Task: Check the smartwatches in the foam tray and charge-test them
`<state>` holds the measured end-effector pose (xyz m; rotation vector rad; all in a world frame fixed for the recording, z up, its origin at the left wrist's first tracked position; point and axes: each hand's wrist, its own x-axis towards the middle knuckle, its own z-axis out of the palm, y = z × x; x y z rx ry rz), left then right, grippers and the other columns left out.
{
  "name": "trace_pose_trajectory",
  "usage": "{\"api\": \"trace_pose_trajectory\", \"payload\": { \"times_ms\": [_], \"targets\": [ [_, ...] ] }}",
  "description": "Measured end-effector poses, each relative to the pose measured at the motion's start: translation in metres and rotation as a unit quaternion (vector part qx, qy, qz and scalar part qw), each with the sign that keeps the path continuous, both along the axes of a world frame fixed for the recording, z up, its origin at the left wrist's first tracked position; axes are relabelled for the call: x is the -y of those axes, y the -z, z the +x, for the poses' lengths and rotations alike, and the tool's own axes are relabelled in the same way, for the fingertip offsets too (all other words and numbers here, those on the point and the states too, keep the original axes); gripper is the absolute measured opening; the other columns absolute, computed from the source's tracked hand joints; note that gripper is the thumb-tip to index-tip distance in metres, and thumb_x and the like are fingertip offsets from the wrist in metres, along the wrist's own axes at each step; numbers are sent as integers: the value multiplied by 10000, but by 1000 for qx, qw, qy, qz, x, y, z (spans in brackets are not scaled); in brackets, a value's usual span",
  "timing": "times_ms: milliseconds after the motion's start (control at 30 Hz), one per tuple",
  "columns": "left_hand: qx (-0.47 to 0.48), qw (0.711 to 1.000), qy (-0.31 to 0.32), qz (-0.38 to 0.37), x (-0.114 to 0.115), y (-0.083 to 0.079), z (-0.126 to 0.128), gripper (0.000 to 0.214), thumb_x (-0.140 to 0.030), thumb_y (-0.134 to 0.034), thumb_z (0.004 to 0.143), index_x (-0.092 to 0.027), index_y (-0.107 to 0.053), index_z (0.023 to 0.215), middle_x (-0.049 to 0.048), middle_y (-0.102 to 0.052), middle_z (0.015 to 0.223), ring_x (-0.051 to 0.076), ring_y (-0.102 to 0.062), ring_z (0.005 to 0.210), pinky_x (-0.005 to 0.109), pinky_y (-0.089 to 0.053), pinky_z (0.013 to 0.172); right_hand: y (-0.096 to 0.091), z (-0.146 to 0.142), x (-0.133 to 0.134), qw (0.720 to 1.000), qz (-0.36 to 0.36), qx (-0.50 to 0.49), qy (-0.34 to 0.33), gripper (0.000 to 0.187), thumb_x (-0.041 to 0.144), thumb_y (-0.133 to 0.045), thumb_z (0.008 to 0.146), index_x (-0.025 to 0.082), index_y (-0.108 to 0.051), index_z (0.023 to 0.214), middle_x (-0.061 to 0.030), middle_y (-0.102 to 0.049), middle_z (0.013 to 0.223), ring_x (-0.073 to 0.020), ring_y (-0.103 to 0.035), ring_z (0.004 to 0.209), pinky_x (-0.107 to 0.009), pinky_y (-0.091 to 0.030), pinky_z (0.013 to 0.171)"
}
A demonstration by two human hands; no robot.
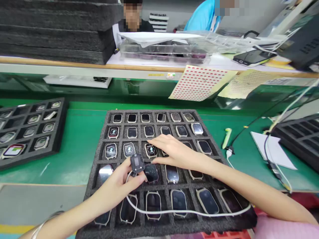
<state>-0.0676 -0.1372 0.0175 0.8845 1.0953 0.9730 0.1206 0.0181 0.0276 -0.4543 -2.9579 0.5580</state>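
Black corded device clamped in my left hand over foam tray; right hand, spread apart, at tray's lit watch, display writing illegible.

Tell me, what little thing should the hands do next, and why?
Perhaps the left hand should bring the black device it holds to the nearby dark watch: no picture shows on it, while the lit watch just above, near the right hand, already glows.

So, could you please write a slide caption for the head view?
Left hand holds a small black device over a foam tray of watches; right hand at a lit watch.
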Motion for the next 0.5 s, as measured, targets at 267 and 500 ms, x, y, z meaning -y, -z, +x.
{"api": "trace_pose_trajectory", "payload": {
  "times_ms": [267,500],
  "targets": [
    [45,997,54,-22,-27,-7,30,221,-216,-633,831,-164,-598,1043,22,-668,893,145,-585,875,269,-442,846,-21,23,0,984,88,142,60,264,167,-697,810,103,-625,1056,-141,-619,1022,-307,-590,960,-443,-458,845],
    [62,997,42,4,-29,33,33,229,-234,-683,792,-150,-619,995,28,-674,900,140,-596,843,276,-456,803,-14,37,-6,992,-67,25,105,412,247,-691,826,135,-537,1191,-83,-575,1028,-226,-584,893,-357,-494,789]
  ]
}}
